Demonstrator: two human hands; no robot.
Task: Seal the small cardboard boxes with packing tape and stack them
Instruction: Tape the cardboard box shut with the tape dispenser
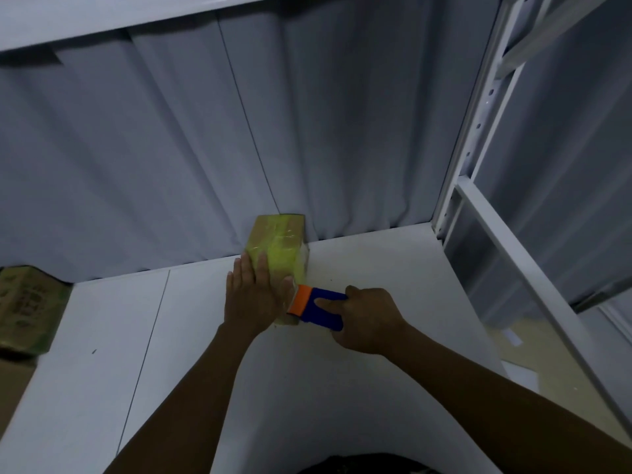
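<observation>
A small cardboard box (pixel 278 236) lies on the white shelf top (pixel 359 268), its far end against the grey curtain. Glossy yellowish tape runs along its top. My left hand (pixel 254 292) lies flat with straight fingers on the near part of the box, pressing it down. My right hand (pixel 367 318) grips a blue tape dispenser (pixel 325 307) with an orange front, held at the box's near right corner. The near end of the box is hidden behind my left hand and the dispenser.
Larger printed cardboard boxes (pixel 24 309) stand at the left edge of the shelf top. A white metal rack upright (pixel 478 124) rises at the right, with a drop to the floor beyond it. An upper shelf (pixel 102 18) hangs overhead.
</observation>
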